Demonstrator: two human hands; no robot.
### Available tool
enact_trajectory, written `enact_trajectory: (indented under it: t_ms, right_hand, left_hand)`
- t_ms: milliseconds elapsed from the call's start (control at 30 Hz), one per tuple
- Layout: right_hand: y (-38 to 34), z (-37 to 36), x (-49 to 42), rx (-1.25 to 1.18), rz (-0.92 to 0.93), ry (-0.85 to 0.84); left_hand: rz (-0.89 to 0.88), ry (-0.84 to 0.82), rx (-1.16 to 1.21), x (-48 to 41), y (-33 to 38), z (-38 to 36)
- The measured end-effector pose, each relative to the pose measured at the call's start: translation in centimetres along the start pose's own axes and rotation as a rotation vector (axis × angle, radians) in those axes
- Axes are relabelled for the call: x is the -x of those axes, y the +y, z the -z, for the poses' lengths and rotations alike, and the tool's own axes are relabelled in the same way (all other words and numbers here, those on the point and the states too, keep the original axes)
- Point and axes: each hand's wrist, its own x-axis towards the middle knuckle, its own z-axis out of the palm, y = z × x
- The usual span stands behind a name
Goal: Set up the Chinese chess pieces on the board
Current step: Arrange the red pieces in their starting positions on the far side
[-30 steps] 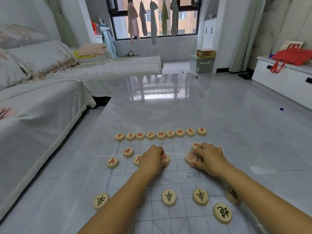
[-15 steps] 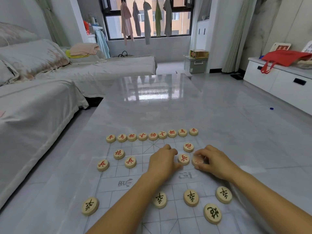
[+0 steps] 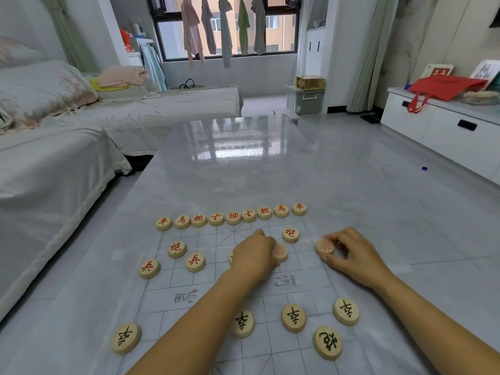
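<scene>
Since half a second ago the right hand (image 3: 351,255) has carried its red piece (image 3: 324,247) outward. Then the piece was close beside the left hand (image 3: 254,255); now it sits on the right edge of the board (image 3: 173,282). The thumb and fingers (image 3: 336,239) are curled round this piece and pinch it against the board.

The left hand has shifted a little as well and now covers part of a second red piece (image 3: 280,253), which is blurred, right of the board's middle. Its fingers are bent down behind the back of the hand, so I cannot tell if they grip that piece or only push it.

A row of nine red pieces (image 3: 233,216) stands along the far edge of the board, close together. Just inside that edge are two red cannons (image 3: 290,234) (image 3: 177,249). One red soldier (image 3: 194,262) lies left of the board's middle, and another (image 3: 149,268) lies on the left edge. On the near half of the board there are four black soldiers; the outer two (image 3: 126,337) (image 3: 345,311) lie at the left and right edges. A black cannon (image 3: 327,342) lies nearer to the person.

Beyond the far edge of the board the glossy tabletop (image 3: 297,171) runs on a long way. Left of the board there is a narrow strip of tabletop, then the covered sofa (image 3: 54,171). To the right of the board the tabletop is hard to tell from the grey floor.
</scene>
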Motion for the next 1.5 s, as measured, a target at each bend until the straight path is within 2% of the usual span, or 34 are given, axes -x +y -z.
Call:
enact_trajectory:
  t_ms: [233,400,533,833,1167,1400,1500]
  right_hand:
    - [0.1,-0.1,0.0,-0.013,0.034,-0.027]
    - [0.4,-0.2,-0.2,0.013,0.029,-0.028]
    - [0.6,-0.4,-0.3,0.023,0.037,-0.022]
    - [0.4,-0.5,-0.3,0.027,0.036,-0.016]
    - [0.6,-0.5,-0.4,0.018,0.035,-0.028]
    - [0.5,-0.4,-0.3,0.012,0.026,-0.025]
    - [0.5,-0.5,-0.4,0.008,0.024,-0.025]
  left_hand:
    - [0.025,0.087,0.112,0.4,-1.3,0.8]
    - [0.165,0.182,0.176,2.3,-6.8,3.5]
    - [0.251,0.181,0.237,3.5,-9.2,4.3]
    - [0.185,0.035,0.144,1.9,-6.1,1.9]
    - [0.218,0.091,0.148,1.9,-6.2,1.5]
    - [0.199,0.064,0.156,2.1,-6.6,2.3]
    - [0.219,0.134,0.178,2.6,-8.1,4.0]
